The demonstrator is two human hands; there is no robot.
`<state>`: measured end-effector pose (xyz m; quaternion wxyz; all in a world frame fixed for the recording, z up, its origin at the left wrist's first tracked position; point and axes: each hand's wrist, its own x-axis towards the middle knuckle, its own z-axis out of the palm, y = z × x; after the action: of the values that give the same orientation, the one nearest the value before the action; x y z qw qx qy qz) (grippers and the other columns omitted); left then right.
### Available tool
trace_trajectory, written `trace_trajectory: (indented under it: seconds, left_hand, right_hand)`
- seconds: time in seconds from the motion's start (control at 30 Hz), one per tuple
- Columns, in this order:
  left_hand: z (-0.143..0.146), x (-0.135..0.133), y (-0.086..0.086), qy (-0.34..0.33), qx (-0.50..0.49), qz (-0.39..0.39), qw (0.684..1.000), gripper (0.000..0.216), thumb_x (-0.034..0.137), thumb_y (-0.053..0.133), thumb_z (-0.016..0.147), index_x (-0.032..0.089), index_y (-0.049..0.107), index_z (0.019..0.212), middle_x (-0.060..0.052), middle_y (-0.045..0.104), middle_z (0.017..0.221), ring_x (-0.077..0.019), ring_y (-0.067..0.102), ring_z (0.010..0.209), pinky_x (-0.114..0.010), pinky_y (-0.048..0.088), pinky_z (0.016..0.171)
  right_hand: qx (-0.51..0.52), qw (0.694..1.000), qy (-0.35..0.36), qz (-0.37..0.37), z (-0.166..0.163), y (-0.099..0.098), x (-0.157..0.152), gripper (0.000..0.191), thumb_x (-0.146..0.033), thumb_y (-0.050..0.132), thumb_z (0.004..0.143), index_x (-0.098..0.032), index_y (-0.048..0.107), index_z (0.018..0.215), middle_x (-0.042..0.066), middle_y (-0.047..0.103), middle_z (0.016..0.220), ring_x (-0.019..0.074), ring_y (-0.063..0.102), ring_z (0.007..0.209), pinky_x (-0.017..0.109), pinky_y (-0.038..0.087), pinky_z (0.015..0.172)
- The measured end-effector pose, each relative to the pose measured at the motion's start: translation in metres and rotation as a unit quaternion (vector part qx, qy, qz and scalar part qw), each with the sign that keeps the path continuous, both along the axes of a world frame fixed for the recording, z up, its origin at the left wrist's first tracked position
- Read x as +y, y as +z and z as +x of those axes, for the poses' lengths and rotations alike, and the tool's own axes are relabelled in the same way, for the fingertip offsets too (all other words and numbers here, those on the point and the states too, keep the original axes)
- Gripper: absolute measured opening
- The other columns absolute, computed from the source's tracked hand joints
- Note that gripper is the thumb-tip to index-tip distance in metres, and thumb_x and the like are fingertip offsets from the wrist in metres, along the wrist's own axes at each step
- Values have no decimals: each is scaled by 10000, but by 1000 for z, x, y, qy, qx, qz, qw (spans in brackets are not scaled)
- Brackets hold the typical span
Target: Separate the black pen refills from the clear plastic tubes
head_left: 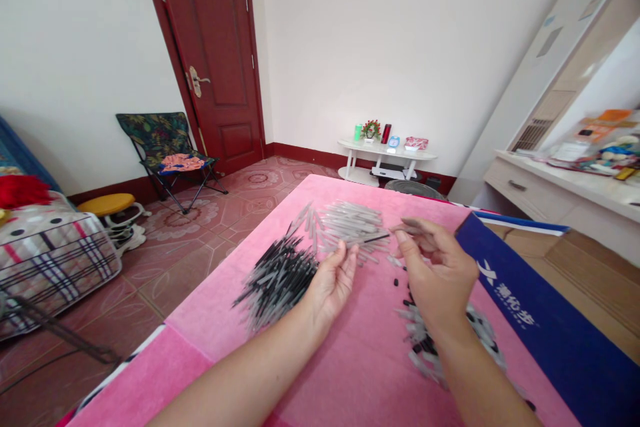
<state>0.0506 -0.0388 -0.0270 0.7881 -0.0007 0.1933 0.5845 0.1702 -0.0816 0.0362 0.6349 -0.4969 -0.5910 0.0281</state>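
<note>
My left hand (336, 275) is closed in a pinch on a thin pen-like stick (376, 238), whose dark end points right. Facing that end, my right hand (435, 260) has its thumb and fingers pressed together; whatever is in them is too small to make out. Left of my left hand lies a pile of black and grey pen-like sticks (275, 280). Behind the hands is a heap of whitish translucent tubes (350, 220). Under my right forearm, partly hidden, small clear and black pieces (425, 347) lie in a loose pile.
A pink cloth (350, 360) covers the table. An open blue box (530, 293) stands at its right edge. Beyond are a low white table (390, 150), a folding chair (160, 147), a yellow stool (107, 204) and a drawer cabinet (530, 180).
</note>
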Motion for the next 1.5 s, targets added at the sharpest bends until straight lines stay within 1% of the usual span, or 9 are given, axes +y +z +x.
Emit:
trace_trajectory:
  seconds: [0.17,0.3,0.47,0.57,0.77,0.87,1.0,1.27,1.5]
  left_hand:
    - [2,-5,2,-13,3,21,1000,73,37,533,761,69,595,740,-60,657,696,-111,651,636,-144,539,581]
    - [1,-3,1,-11,8,10,1000,94,50,517,777,69,586,716,-76,662,685,-119,654,634,-144,537,560]
    - [0,-1,-2,-12,12,6,1000,79,47,519,774,69,580,729,-82,664,695,-124,656,650,-147,537,553]
    - [0,-3,-1,-15,14,9,1000,72,50,522,773,67,582,736,-87,666,705,-121,654,641,-145,536,551]
    - [1,-4,0,4,29,9,1000,74,35,550,748,81,572,696,-58,654,682,-118,654,657,-146,537,577]
    - [1,-4,-3,19,47,35,998,85,39,604,706,98,557,667,-31,644,651,-130,656,676,-161,538,598]
    - [1,-5,-6,32,96,100,990,154,100,682,645,116,529,646,-14,639,638,-149,659,686,-184,536,611]
    - [0,-6,-10,33,136,129,982,232,176,713,618,131,487,645,0,631,633,-150,657,688,-199,526,614]
    - [0,-8,-9,31,153,146,977,210,203,707,628,125,520,685,-21,649,688,-154,656,701,-216,524,643]
  right_hand:
    - [-75,994,63,-52,3,-3,6,211,-291,506,795,-194,635,930,46,653,918,165,608,809,288,481,726]
    - [-155,974,-39,-161,27,-7,15,257,-360,469,792,-214,638,918,40,662,871,167,605,724,275,458,636]
    - [-381,805,-144,-431,57,-28,27,141,-314,550,679,-242,670,701,55,663,716,235,612,717,292,397,561]
    - [-424,769,-150,-454,60,-45,30,186,-367,563,669,-207,657,675,91,654,726,253,613,718,313,400,574]
    - [-433,794,-138,-405,51,-58,32,78,-223,570,640,-200,644,635,113,652,702,267,609,698,338,400,571]
    - [-340,860,-82,-371,47,-49,34,87,-219,554,643,-195,635,621,71,643,633,217,599,638,300,400,557]
    - [-134,939,82,-305,40,-34,33,159,-312,578,656,-154,599,649,27,631,614,152,568,568,248,412,533]
    - [-41,948,125,-290,27,-22,24,179,-284,644,586,-155,520,571,-7,588,540,118,529,501,225,407,501]
    - [-70,949,163,-261,25,-19,25,132,-234,572,660,-148,609,752,16,644,670,133,570,592,234,421,542]
